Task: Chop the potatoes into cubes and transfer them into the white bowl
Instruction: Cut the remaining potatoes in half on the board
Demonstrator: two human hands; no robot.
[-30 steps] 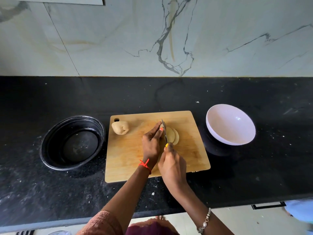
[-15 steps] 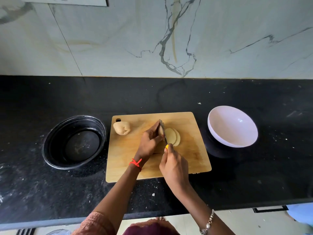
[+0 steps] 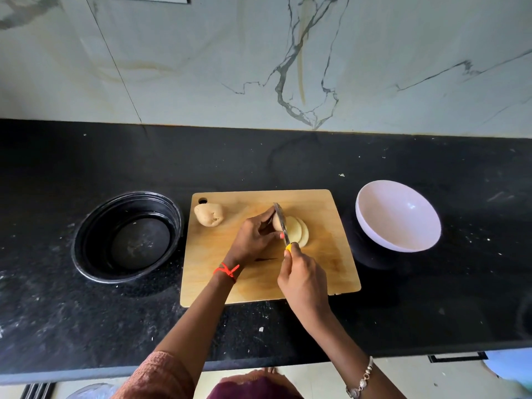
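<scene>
While the left hand (image 3: 253, 237) curls round the half-cut potato (image 3: 275, 225) at the cutting board's (image 3: 331, 272) middle, the right hand (image 3: 302, 280) grips the knife (image 3: 283, 227), blade in it.
Since a second ago the left wrist has swung left; slices (image 3: 298, 234) lie right of the blade, the white bowl (image 3: 397, 217) beyond the board's right edge on the black counter (image 3: 431, 298).

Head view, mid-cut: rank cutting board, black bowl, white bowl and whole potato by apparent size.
1. cutting board
2. black bowl
3. white bowl, a little smaller than the black one, though wide-angle distortion makes that margin unsure
4. whole potato, clearly smallest
</scene>
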